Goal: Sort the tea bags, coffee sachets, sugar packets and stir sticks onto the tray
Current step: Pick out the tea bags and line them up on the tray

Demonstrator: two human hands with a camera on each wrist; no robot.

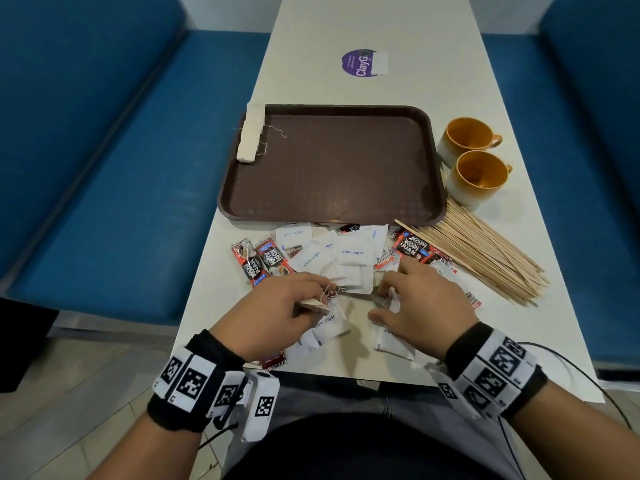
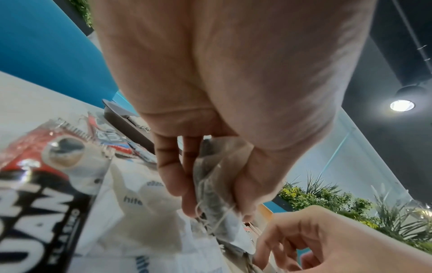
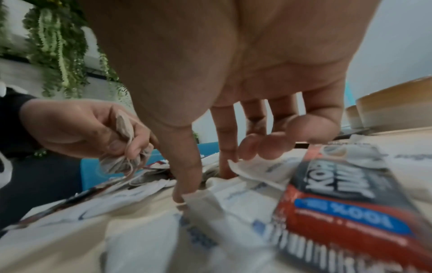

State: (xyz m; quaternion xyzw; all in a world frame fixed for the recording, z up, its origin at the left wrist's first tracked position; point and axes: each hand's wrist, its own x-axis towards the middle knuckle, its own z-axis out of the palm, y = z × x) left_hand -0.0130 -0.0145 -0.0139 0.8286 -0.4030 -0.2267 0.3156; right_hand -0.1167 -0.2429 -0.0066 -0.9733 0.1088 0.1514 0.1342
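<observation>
From the head view, the left hand (image 1: 277,306) is gripping bunched tea bags (image 1: 313,304) near the table's (image 1: 540,327) front edge, while the right hand (image 1: 420,303) is reaching into the mixed sachets; more tea bags are lying at the tray's (image 1: 437,161) far-left corner.

In the left wrist view, curled fingers (image 2: 173,177) and thumb are clamping the bags, strings dangling.

In the right wrist view, the right hand's fingers (image 3: 187,166) are spreading downward, tips touching white sugar packets (image 3: 145,238), gripping nothing. Best pinch one tea bag cleanly, minding tangled strings.
</observation>
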